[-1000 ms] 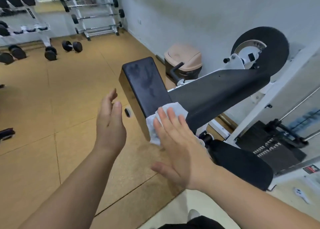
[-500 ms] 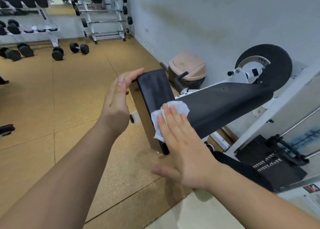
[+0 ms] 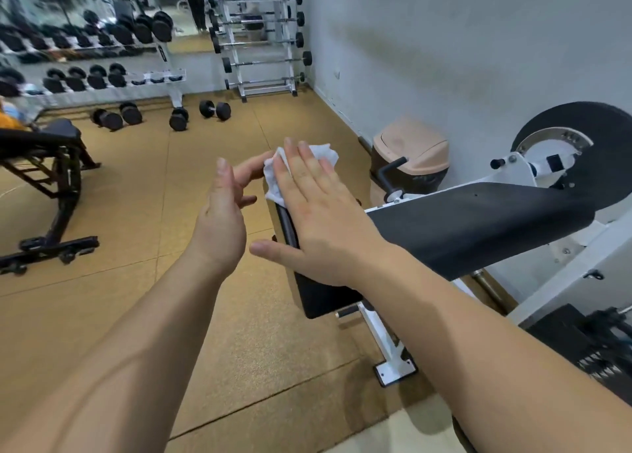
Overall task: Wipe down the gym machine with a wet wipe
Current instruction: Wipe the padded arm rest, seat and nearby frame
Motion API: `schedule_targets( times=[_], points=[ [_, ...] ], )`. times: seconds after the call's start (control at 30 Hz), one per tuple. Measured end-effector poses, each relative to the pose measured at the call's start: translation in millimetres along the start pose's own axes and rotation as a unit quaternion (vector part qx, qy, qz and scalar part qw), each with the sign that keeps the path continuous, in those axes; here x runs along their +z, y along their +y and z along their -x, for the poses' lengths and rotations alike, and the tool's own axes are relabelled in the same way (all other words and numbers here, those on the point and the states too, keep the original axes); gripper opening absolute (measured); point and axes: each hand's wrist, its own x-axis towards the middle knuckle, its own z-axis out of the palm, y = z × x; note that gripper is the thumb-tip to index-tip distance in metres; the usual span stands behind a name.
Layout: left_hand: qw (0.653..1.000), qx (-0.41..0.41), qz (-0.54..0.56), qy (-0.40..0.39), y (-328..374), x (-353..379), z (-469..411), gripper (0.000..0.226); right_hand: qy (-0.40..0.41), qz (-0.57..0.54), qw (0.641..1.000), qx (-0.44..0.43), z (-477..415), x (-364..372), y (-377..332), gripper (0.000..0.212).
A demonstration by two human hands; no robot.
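The gym machine has a long black padded arm (image 3: 478, 223) on a white frame (image 3: 386, 336), and a black upright pad (image 3: 321, 298) at its near end. My right hand (image 3: 318, 213) lies flat, fingers together, pressing a crumpled white wet wipe (image 3: 325, 156) onto the top of that upright pad. The wipe sticks out past my fingertips. My left hand (image 3: 222, 220) is just left of the pad's top edge, fingers loosely curled and reaching behind the wipe. Whether the left fingers touch the pad is hidden by my right hand.
A tan-lidded bin (image 3: 410, 155) stands by the grey wall behind the machine. A black wheel (image 3: 595, 144) and weight stack (image 3: 588, 346) are at the right. A black bench (image 3: 44, 185) stands at the left, with dumbbells (image 3: 215, 108) and racks (image 3: 260, 38) at the back on the cork floor.
My right hand has slid the wipe up the upright pad to its top edge. My left hand has moved from gripping the pad's top corner to beside the wipe. The view has tilted.
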Motion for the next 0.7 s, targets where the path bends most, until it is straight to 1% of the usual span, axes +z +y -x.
schedule_targets(
  times=[0.07, 0.17, 0.23, 0.3, 0.37, 0.43, 0.53, 0.57, 0.63, 0.7],
  points=[
    [1.000, -0.001, -0.009, 0.018, 1, 4, 3, 0.071, -0.007, 0.004, 1.000, -0.005, 26, 9, -5, 0.111],
    [0.999, -0.005, -0.029, 0.037, 0, 11, 6, 0.069, -0.022, 0.014, 0.999, -0.019, 94, 36, -12, 0.110],
    [0.998, -0.005, -0.041, 0.050, 1, 15, 8, 0.067, -0.005, 0.016, 1.000, -0.022, 135, 57, -12, 0.108],
    [0.996, -0.008, -0.053, 0.071, 6, 20, 9, 0.068, 0.012, 0.022, 0.999, -0.021, 152, 68, -10, 0.106],
    [0.993, -0.015, -0.060, 0.100, 13, 23, 5, 0.068, 0.011, 0.021, 0.999, -0.022, 138, 62, -8, 0.106],
    [0.988, -0.019, -0.084, 0.126, 20, 24, -4, 0.063, 0.015, -0.004, 0.999, -0.030, 105, 48, -4, 0.106],
    [0.972, -0.013, -0.201, 0.118, 31, 23, -18, 0.043, 0.025, -0.079, 0.996, -0.018, 53, 26, 6, 0.102],
    [0.967, -0.015, -0.229, 0.112, 34, 23, -22, 0.042, 0.027, -0.104, 0.994, -0.013, 45, 23, 9, 0.101],
    [0.958, -0.013, -0.267, 0.105, 42, 25, -30, 0.049, 0.044, -0.129, 0.991, -0.008, 51, 28, 8, 0.101],
    [0.942, -0.015, -0.320, 0.095, 47, 29, -38, 0.050, 0.065, -0.133, 0.989, -0.011, 79, 43, 3, 0.101]
  ],
)
